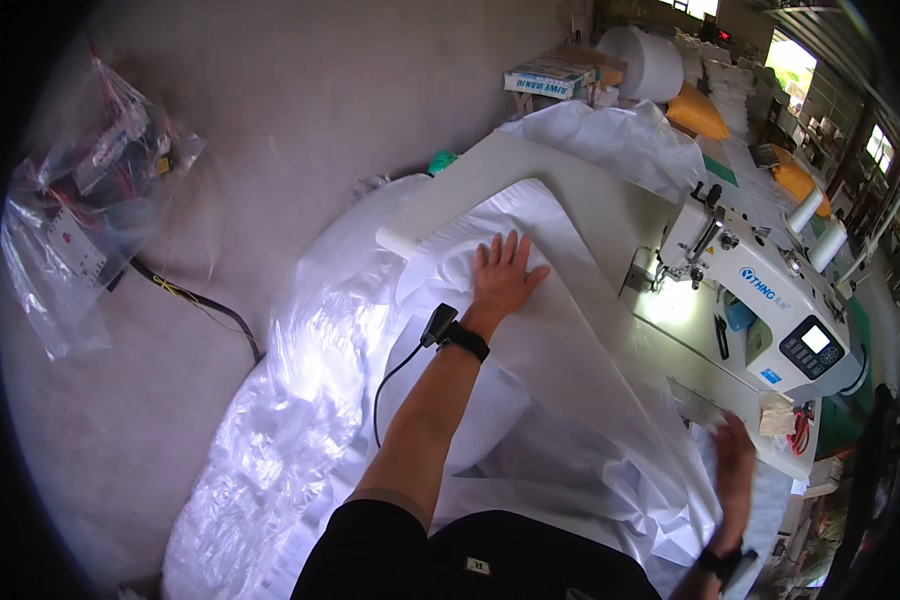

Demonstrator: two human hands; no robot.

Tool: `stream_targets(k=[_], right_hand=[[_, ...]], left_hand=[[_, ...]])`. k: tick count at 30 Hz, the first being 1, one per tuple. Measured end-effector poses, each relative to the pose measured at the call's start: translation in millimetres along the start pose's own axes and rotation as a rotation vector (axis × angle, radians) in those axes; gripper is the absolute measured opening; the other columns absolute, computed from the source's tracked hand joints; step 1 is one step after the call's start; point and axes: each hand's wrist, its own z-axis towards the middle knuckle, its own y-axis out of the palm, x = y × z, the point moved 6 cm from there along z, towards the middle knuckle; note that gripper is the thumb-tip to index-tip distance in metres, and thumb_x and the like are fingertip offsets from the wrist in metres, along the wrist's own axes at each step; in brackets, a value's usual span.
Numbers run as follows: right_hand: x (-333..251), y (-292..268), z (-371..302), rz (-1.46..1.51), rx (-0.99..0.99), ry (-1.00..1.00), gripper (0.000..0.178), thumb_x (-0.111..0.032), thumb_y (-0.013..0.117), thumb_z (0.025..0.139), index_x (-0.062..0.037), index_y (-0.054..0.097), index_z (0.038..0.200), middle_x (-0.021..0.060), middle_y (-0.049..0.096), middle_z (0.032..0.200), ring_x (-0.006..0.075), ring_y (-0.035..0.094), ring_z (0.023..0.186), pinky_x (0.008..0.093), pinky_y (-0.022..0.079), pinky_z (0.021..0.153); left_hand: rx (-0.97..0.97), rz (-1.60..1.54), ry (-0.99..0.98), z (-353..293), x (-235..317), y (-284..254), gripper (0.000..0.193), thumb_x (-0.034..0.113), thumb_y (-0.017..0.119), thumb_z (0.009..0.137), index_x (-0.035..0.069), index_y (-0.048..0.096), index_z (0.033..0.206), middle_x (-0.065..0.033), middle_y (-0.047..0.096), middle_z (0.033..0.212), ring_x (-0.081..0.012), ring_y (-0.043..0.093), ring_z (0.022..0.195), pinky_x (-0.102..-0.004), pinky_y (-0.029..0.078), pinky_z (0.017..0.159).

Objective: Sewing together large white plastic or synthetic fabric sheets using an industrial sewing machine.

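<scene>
My left hand (505, 275) lies flat with fingers spread on a large white sheet (560, 330), which looks like thin fabric or film. The sheet drapes over the pale sewing table (610, 215) and down across my lap, with loose folds near its lower right. At the table's near right edge is my right hand (734, 460), blurred, beside the sheet; its fingers cannot be made out clearly. A white sewing machine (760, 290) stands to the right, its lamp lighting the needle area. The sheet's right edge is apart from the needle.
Shiny clear plastic (290, 430) bulges at the table's left. A small black tool (722, 338) and red-handled scissors (800, 430) lie by the machine. White thread cones (828, 245) stand behind it. A plastic bag (95, 190) hangs on the left wall; a white roll (645, 65) sits far back.
</scene>
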Motion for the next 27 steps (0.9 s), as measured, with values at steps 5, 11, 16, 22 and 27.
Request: stream_targets(k=[5, 11, 16, 22, 27], right_hand=[[-127.0, 178.4, 87.8, 0.028, -0.272, -0.429, 0.042, -0.017, 0.060, 0.089, -0.0002, 0.049, 0.126, 0.0217, 0.055, 0.124, 0.0360, 0.053, 0.116, 0.0413, 0.042, 0.098], [-111.6, 239.9, 131.8, -0.521, -0.278, -0.521, 0.078, -0.040, 0.064, 0.082, 0.0031, 0.032, 0.139, 0.0190, 0.031, 0.147, 0.0306, 0.023, 0.140, 0.0419, 0.016, 0.115], [-115.9, 234.6, 130.5, -0.551, -0.298, -0.488, 0.084, -0.038, 0.069, 0.077, 0.0037, 0.032, 0.139, 0.0205, 0.030, 0.147, 0.0317, 0.023, 0.140, 0.0425, 0.017, 0.115], [-119.1, 240.2, 128.8, -0.533, -0.298, -0.496, 0.084, -0.036, 0.069, 0.077, 0.0038, 0.031, 0.140, 0.0205, 0.030, 0.147, 0.0321, 0.023, 0.140, 0.0421, 0.017, 0.115], [-116.2, 241.7, 130.5, -0.537, -0.286, -0.509, 0.083, -0.036, 0.069, 0.078, 0.0037, 0.030, 0.140, 0.0200, 0.031, 0.147, 0.0314, 0.023, 0.140, 0.0415, 0.017, 0.115]], left_hand=[[0.035, -0.097, 0.009, -1.8, -17.9, 4.2, 0.076, 0.059, 0.038, 0.091, 0.005, 0.031, 0.142, -0.0151, 0.030, 0.149, -0.0368, 0.023, 0.139, -0.0528, 0.015, 0.112], [-0.058, -0.152, 0.020, -13.3, -27.7, -96.3, 0.064, 0.033, 0.064, 0.083, -0.002, 0.042, 0.132, -0.0173, 0.044, 0.136, -0.0358, 0.028, 0.137, -0.0517, 0.022, 0.110], [0.216, -0.053, 0.152, -28.6, -18.9, -218.6, 0.057, 0.031, 0.064, 0.084, -0.002, 0.048, 0.127, -0.0163, 0.052, 0.125, -0.0362, 0.035, 0.132, -0.0540, 0.025, 0.108], [0.274, 0.058, 0.203, -52.3, -13.6, -271.5, 0.056, 0.032, 0.064, 0.084, -0.002, 0.048, 0.127, -0.0151, 0.054, 0.121, -0.0336, 0.038, 0.129, -0.0542, 0.025, 0.108], [0.262, -0.070, 0.233, -66.6, -9.1, -286.2, 0.057, 0.032, 0.063, 0.084, -0.003, 0.048, 0.127, -0.0159, 0.055, 0.120, -0.0331, 0.037, 0.131, -0.0546, 0.026, 0.108]])
